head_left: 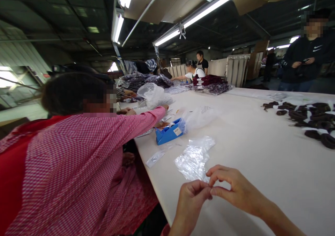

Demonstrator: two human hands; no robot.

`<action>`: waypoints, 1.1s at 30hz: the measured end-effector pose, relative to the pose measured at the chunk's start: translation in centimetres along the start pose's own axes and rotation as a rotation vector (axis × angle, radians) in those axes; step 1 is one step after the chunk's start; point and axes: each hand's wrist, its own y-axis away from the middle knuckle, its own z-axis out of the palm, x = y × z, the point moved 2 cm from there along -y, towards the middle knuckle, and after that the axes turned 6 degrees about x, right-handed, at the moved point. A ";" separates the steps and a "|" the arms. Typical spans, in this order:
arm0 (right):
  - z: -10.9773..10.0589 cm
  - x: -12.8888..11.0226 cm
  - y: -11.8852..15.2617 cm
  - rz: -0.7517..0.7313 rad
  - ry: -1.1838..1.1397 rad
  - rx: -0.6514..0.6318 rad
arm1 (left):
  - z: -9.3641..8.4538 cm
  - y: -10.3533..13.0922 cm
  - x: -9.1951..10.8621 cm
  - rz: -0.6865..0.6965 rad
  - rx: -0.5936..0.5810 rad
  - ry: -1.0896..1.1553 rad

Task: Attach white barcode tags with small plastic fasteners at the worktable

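My left hand (192,201) is closed in a pinch low in the view, over the near part of the white table (251,152). Its fingertips meet those of my right hand (231,187), whose thumb and index finger are bent together. Whatever is between the fingertips is too small to make out. Just beyond both hands lies a pile of clear plastic bags (195,159). A small flat clear packet (156,157) rests left of the pile, near the table's edge.
A blue tape dispenser (169,134) stands beyond the pile, beside a large clear bag (200,117). A person in a checked pink shirt (78,152) leans over the table at left. Dark coiled bundles (311,115) lie at right; maroon bundles (210,80) sit at the back.
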 end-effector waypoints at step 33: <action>0.4 1.8 0.5 0.113 0.185 -0.203 | -0.6 0.2 -0.6 0.007 -0.018 -0.036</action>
